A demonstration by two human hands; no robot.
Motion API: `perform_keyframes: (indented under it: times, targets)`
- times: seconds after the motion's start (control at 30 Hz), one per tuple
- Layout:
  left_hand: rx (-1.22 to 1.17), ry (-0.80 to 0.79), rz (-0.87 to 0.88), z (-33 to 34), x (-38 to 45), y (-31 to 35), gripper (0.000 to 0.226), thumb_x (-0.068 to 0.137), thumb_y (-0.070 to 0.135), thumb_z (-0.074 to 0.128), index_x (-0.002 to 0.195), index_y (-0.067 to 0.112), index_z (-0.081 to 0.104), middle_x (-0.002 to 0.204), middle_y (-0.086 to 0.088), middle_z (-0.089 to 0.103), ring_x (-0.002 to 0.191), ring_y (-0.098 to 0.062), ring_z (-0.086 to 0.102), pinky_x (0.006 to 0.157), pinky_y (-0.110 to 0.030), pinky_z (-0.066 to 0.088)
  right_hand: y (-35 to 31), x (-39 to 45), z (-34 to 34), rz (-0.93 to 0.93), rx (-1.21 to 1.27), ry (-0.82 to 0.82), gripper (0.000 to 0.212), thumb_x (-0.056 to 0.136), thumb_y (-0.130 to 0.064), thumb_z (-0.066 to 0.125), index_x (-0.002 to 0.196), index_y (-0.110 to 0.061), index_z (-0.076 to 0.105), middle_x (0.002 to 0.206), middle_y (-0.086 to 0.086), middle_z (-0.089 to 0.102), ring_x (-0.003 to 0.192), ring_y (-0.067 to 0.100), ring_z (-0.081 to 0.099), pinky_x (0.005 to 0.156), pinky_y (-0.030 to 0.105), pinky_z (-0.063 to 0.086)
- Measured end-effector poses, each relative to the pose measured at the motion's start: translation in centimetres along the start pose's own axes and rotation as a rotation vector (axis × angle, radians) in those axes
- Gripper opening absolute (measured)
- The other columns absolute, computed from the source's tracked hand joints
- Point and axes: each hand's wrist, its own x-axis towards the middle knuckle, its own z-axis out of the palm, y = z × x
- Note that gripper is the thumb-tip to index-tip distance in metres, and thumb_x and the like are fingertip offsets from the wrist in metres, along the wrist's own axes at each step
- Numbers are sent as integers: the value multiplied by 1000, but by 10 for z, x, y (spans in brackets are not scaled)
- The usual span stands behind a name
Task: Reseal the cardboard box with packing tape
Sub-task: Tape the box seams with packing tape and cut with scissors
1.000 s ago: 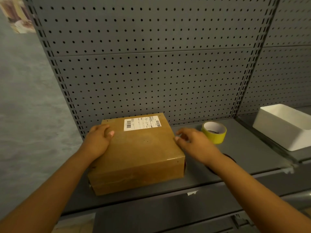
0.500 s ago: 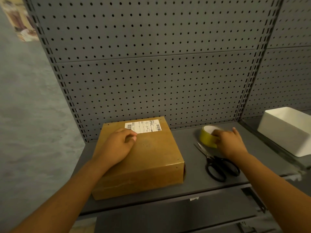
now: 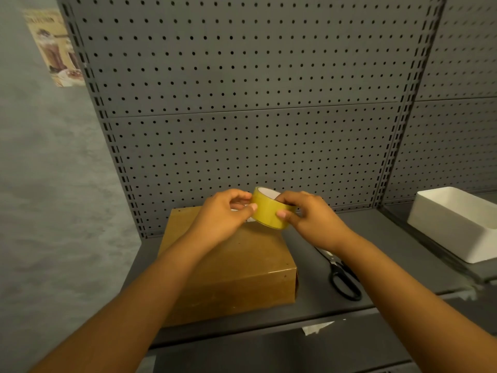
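Two hands now meet on the tape roll (image 3: pixel 271 211), lifted off the shelf (image 3: pixel 376 270) and held mid-frame above the cardboard box's (image 3: pixel 236 267) far edge. That's the change: half a second ago the right hand (image 3: pixel 309 219) was only reaching it and the left hand (image 3: pixel 223 216) lay on the box. Right thumb and fingers pinch the roll's right side; the left thumb and forefinger press its left face, probably hunting the loose end. Scissors (image 3: pixel 343 278) wait lower right.

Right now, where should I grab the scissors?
Take the scissors by the black loop handles at the near end, coming from above. They lie flat on the shelf, blades pointing away under the right hand's wrist.
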Motion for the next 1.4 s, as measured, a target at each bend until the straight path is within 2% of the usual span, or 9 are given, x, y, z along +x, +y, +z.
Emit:
perform_keyframes:
  times: [0.23,0.47,0.63,0.8,0.87,1.0,1.13,1.27,1.4]
  targets:
    - [18,112,9,-8,-11,1,7,86,25,69,92,21,69,87,9,67,82,-5,62,70,-16,49,-14,-7,6,2,16,2,14,94,-22,57,107,-23,63,103,6,62,97,20,53,83,34,44]
    - [23,125,-64,-13,-12,3,7,92,22,58,89,19,63,86,4,64,81,-12,60,73,-27,50,-23,-15,10,-22,138,-8,7,94,-28,58,100,-26,62,94,-8,65,92,11,59,83,33,49]
    - [-27,84,-120,-15,-11,6,10,96,20,50,90,17,57,84,3,59,78,-14,56,75,-33,51,-25,-20,10,-26,347,0,21,92,-42,53,95,-24,64,90,-8,66,90,10,62,82,31,51]
    - [-226,67,-194,-17,-15,10,14,98,13,47,88,16,57,82,1,55,69,-12,53,62,-22,47,-22,-22,11,-17,476,23,21,93,-34,52,94,-17,66,88,-13,67,89,3,62,80,20,47]
    - [-223,55,-199,-17,-15,12,13,97,11,47,90,14,57,80,1,55,68,-10,52,62,-21,47,-24,-21,11,-32,506,54,25,93,-34,54,92,-12,65,84,-4,66,82,8,61,77,23,48]
    - [-179,53,-201,-18,-15,11,15,96,11,49,86,17,58,77,1,57,69,-11,52,63,-21,45,-33,-16,7,-79,345,90,34,92,-48,51,87,-17,61,77,13,59,71,29,55,67,45,47]
    - [-187,112,-215,-18,-17,11,17,95,8,49,84,17,58,79,0,57,73,-14,53,70,-29,48,-40,-8,-4,-140,90,116,24,96,-41,48,85,-22,57,69,4,58,61,13,53,58,31,43]
    - [-210,155,-172,-23,-16,20,15,93,5,50,87,14,60,77,1,57,74,-14,54,81,-36,53,-27,-3,-6,-76,-153,95,26,95,-47,45,95,-26,60,68,2,60,60,18,57,57,40,50]
    - [-189,175,-105,-25,-17,31,11,94,11,53,87,16,60,78,2,58,74,-14,55,78,-36,53,-21,2,-9,-14,-270,106,29,95,-51,45,96,-26,60,71,-1,59,64,17,56,53,29,43]
